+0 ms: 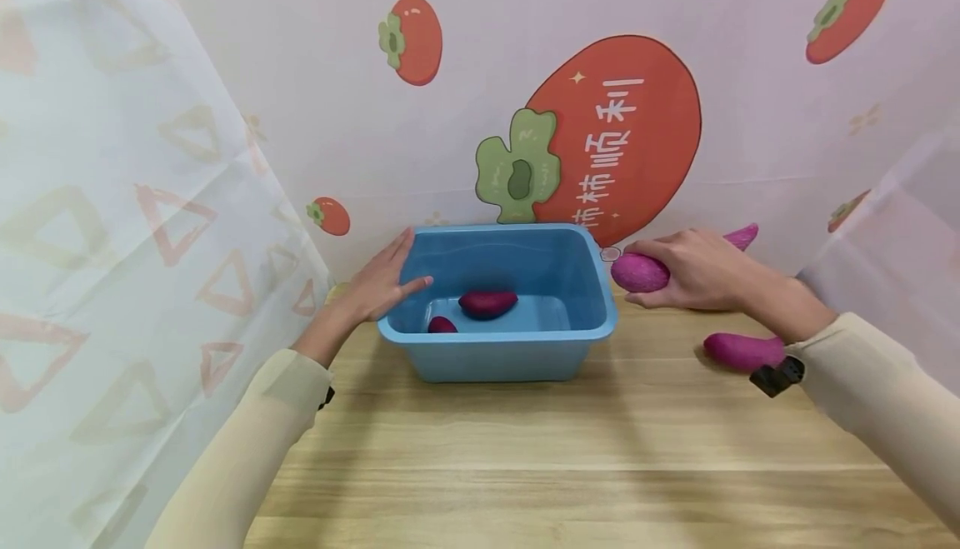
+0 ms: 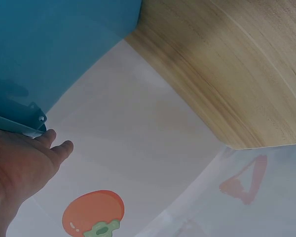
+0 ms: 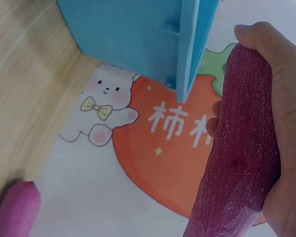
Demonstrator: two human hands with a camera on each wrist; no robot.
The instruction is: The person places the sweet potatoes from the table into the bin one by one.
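My right hand (image 1: 697, 266) grips a long purple sweet potato (image 1: 640, 272), raised beside the right end of a blue plastic bin (image 1: 498, 357). In the right wrist view the sweet potato (image 3: 237, 148) lies along the palm, thumb near its upper end. My left hand (image 1: 382, 281) rests on the bin's left rim with fingers extended; in the left wrist view, that hand (image 2: 24, 160) touches the rim from outside. Inside the bin lie a dark red-purple sweet potato (image 1: 488, 304) and a smaller-looking one (image 1: 442, 325), partly hidden by the front wall.
Another purple sweet potato (image 1: 738, 351) lies on the wooden table (image 1: 525, 466), partly behind my right wrist. A patterned cloth wall (image 1: 300, 57) stands close behind the bin, with side walls left and right.
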